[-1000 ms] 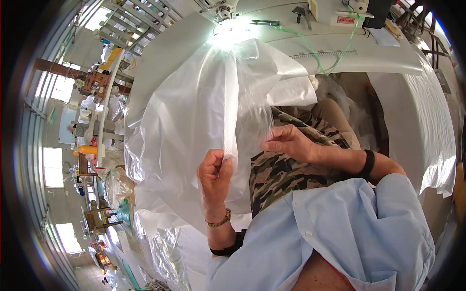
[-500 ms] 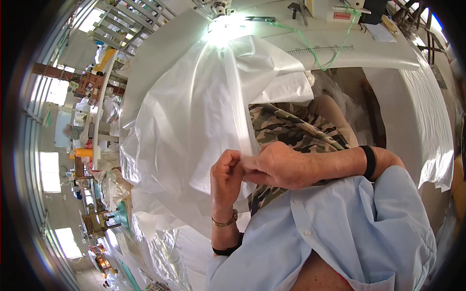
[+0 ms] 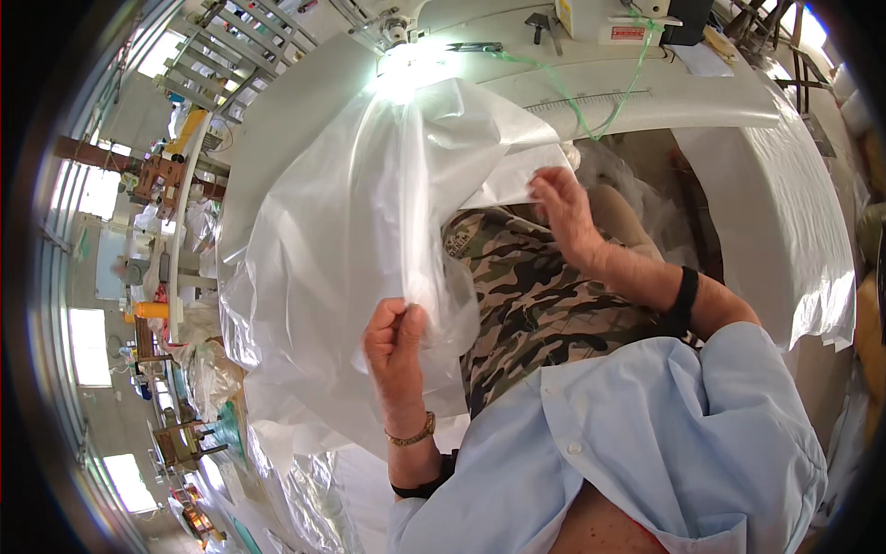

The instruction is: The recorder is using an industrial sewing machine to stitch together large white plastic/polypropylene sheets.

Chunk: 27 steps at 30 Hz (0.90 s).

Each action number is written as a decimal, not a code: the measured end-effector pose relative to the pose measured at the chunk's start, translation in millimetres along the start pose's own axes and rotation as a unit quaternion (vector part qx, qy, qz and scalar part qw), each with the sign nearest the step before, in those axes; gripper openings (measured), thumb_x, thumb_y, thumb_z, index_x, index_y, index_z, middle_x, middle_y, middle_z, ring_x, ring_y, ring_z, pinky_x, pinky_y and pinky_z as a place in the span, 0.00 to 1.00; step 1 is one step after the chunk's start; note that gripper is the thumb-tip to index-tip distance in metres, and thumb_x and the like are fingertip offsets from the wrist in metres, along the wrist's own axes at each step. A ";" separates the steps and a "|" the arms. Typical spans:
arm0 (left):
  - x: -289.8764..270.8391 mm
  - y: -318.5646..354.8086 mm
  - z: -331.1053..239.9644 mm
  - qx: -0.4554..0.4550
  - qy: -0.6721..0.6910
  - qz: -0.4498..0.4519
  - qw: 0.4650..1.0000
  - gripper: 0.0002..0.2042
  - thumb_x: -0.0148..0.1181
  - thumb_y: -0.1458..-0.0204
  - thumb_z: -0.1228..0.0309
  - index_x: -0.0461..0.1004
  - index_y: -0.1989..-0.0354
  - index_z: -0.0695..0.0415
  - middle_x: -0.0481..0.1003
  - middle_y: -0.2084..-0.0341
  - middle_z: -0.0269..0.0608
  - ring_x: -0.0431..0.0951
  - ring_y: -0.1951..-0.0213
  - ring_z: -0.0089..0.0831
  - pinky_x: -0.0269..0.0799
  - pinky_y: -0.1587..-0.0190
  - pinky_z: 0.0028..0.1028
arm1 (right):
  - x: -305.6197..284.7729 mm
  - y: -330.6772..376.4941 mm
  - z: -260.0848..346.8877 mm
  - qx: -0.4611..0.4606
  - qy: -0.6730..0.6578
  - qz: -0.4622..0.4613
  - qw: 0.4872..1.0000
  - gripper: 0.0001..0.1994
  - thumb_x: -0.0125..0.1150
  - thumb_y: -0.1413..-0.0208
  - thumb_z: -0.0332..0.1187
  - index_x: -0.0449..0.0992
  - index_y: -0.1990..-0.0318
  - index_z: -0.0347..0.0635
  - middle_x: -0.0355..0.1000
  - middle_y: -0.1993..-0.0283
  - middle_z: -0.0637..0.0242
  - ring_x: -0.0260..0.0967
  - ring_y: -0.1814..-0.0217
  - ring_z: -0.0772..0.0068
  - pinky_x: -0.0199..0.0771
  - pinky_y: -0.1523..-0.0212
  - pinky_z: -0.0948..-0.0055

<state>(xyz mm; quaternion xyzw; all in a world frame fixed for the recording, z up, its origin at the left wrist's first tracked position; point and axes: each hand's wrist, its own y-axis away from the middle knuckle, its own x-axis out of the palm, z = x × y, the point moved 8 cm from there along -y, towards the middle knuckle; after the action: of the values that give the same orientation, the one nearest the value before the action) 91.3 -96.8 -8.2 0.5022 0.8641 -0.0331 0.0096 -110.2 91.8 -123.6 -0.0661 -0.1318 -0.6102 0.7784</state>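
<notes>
A large sheet of translucent white plastic film [image 3: 314,222] drapes from the sewing machine [image 3: 399,37] under its bright lamp down toward my lap. My left hand [image 3: 395,342] pinches the film's folded edge between thumb and fingers. That edge runs in a narrow strip from the machine to the hand. My right hand [image 3: 565,208] is off the film, raised over my camouflage-patterned apron [image 3: 544,286], with its fingers apart and somewhat curled. I see nothing in it. The needle area is lost in the lamp's glare.
Tweezers [image 3: 474,47] with a green cord [image 3: 572,97] lie on the machine table [image 3: 517,78], near a small hammer-like tool [image 3: 537,26]. More white film [image 3: 775,222] hangs over the table's right side. Other workbenches and machines line the left, with an orange cylinder [image 3: 152,310].
My right hand has let go of the film's edge and moved up and to the right. My left hand has shifted slightly left and down, still pinching the edge.
</notes>
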 end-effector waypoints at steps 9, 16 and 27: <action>-25.8 -19.3 -48.8 0.053 0.012 -0.054 0.997 0.04 0.55 0.47 0.77 0.73 0.65 0.64 0.75 0.71 0.34 0.71 0.69 0.19 0.66 0.61 0.18 | -36.9 -78.8 -6.3 -0.208 0.402 -0.009 0.892 0.22 0.61 0.50 0.39 0.71 0.51 0.34 0.63 0.46 0.53 0.57 0.43 0.52 0.60 0.45 0.62; -34.0 -37.8 -83.5 0.117 -0.029 -0.048 0.991 0.02 0.55 0.48 0.80 0.73 0.68 0.64 0.71 0.79 0.28 0.63 0.77 0.11 0.58 0.71 0.14 | 5.0 24.9 64.6 -0.137 0.338 0.348 0.864 0.11 0.60 0.46 0.35 0.76 0.64 0.33 0.70 0.76 0.54 0.69 0.75 0.57 0.71 0.67 0.67; 54.7 -19.4 -63.5 0.077 -0.190 0.152 0.967 0.03 0.56 0.49 0.82 0.70 0.72 0.62 0.63 0.85 0.22 0.57 0.80 0.09 0.54 0.80 0.15 | 77.3 102.2 134.1 -0.215 0.335 0.433 0.809 0.12 0.55 0.42 0.34 0.65 0.69 0.33 0.65 0.80 0.50 0.63 0.78 0.49 0.63 0.74 0.58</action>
<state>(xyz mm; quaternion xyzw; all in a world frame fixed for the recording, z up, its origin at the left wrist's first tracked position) 48.4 -54.7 53.4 0.6116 0.7546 -0.1925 0.1398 -11.0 80.2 32.7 -0.0730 0.3141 -0.2067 0.9237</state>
